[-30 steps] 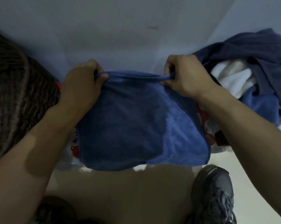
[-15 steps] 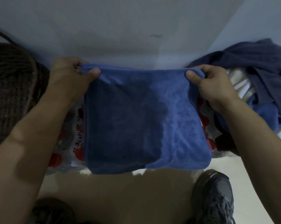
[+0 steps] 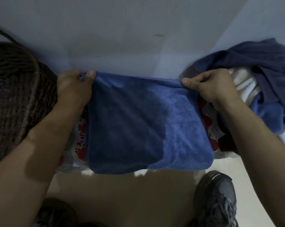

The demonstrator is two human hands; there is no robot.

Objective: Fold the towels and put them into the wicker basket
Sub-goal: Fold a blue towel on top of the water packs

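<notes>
1. While the left hand [image 3: 73, 89] pinches one top corner, the right hand [image 3: 209, 87] pinches the other, stretching the towel [image 3: 146, 125] between them.
2. Basket [image 3: 15, 95] sits left; towel pile [image 3: 261, 76] lies right.
3. Shoe [image 3: 217, 200] stands on the floor below.

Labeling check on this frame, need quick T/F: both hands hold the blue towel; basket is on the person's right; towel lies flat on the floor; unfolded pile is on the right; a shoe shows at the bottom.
1. Both hands hold the towel. True: the left hand and right hand each pinch a top corner of the towel.
2. The basket is on the person's right. False: the basket is on the left.
3. The towel lies flat on the floor. False: it hangs from the two grips, bottom edge free.
4. The unfolded pile is on the right. True: the pile sits beside the right hand.
5. A shoe shows at the bottom. True: shoe, lower right.
</notes>
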